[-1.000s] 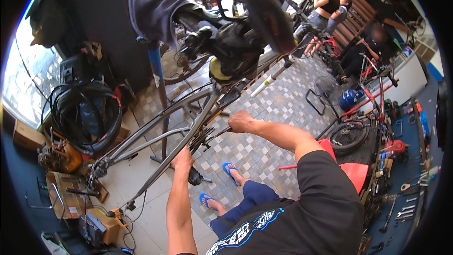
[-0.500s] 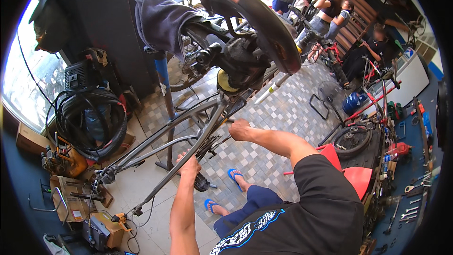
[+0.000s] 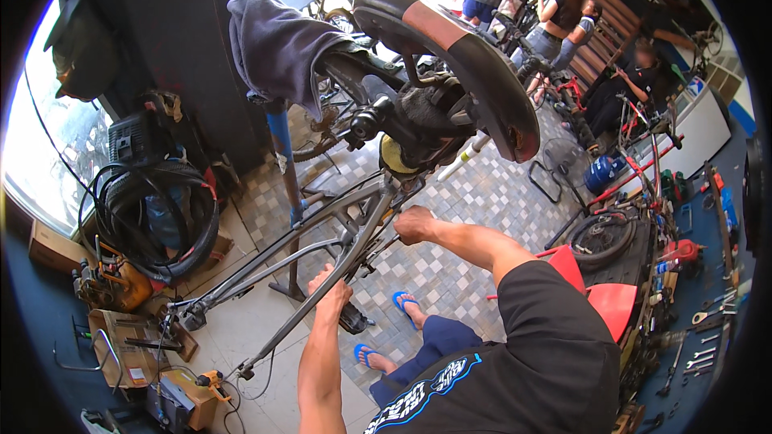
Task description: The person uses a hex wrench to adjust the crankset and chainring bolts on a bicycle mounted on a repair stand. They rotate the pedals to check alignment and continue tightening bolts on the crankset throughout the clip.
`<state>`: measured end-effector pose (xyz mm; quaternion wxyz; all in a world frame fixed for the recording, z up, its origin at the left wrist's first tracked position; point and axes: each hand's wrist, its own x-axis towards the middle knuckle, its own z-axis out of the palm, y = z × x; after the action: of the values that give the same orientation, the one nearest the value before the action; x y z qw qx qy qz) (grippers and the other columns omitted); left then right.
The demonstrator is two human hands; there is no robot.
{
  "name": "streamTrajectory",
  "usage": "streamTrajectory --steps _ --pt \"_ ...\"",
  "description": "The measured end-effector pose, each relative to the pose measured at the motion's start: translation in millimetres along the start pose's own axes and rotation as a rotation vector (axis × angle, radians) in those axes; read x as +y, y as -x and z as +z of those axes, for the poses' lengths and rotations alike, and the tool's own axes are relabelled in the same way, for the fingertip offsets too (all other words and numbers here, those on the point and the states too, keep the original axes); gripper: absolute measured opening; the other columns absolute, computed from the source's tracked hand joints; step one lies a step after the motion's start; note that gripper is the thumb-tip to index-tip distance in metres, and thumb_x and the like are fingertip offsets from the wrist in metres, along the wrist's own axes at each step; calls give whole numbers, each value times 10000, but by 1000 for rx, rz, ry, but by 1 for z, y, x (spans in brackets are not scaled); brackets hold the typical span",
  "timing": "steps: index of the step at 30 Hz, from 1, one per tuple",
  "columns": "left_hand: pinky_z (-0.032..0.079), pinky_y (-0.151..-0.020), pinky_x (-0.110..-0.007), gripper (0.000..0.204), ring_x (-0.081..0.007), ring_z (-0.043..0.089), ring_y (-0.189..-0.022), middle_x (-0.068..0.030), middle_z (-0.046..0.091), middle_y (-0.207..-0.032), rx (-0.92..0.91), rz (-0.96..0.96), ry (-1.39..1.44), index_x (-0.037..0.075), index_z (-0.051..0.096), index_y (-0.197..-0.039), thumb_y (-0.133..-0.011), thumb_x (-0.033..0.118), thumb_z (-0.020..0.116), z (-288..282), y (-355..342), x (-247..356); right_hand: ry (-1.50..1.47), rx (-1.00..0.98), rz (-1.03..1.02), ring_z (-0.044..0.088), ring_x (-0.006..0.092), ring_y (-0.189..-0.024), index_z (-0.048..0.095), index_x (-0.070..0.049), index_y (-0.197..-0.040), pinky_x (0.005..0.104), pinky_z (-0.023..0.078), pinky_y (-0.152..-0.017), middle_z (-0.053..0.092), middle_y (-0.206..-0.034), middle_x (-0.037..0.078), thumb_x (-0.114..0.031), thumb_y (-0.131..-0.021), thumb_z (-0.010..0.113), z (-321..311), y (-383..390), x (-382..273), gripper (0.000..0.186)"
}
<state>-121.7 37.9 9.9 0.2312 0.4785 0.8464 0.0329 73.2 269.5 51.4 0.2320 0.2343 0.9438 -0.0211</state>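
Observation:
A grey bicycle frame [image 3: 277,333] hangs upright in front of me, its black saddle [image 3: 482,72] with a brown patch nearest to my view. My left hand [image 3: 330,288] is closed at the frame's long tube, its fingers curled by the tube and partly hidden. Higher up and to the right, my right hand [image 3: 414,225] makes a fist close to the frame, beside the crank area. Whatever lies inside that fist is hidden. A black pedal [image 3: 352,319] shows below my left hand. A dark grey cloth [image 3: 277,48] drapes over the clamp of the blue stand post [image 3: 280,141].
Black tyres and cables [image 3: 173,217] are piled at the left, above cardboard boxes [image 3: 125,345]. A red chair [image 3: 611,305] stands to my right, near a wall of hand tools [image 3: 704,354]. Other bicycles and several people [image 3: 559,24] are at the far right.
The bicycle and saddle appear slightly lower and farther right in view. Both hands stay at nearly the same places on the frame.

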Motion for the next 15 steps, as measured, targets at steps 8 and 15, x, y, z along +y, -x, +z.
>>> streamTrajectory --steps 8,15 --pt "588 -879 -426 458 -363 743 -1002 -224 742 -1071 -38 -3 4 5 606 -1176 -775 193 722 -6 2 4 21 28 -26 725 360 -769 747 -68 -734 473 577 -679 743 -783 142 -192 -738 603 11 -1 5 190" --pt "593 -862 -427 390 -359 749 -986 -220 750 -1041 -64 -31 12 20 627 -1120 -776 183 715 -13 4 7 31 -45 15 738 338 -835 778 -94 -795 454 591 -708 763 -853 128 -167 -754 612 6 -1 1 187"
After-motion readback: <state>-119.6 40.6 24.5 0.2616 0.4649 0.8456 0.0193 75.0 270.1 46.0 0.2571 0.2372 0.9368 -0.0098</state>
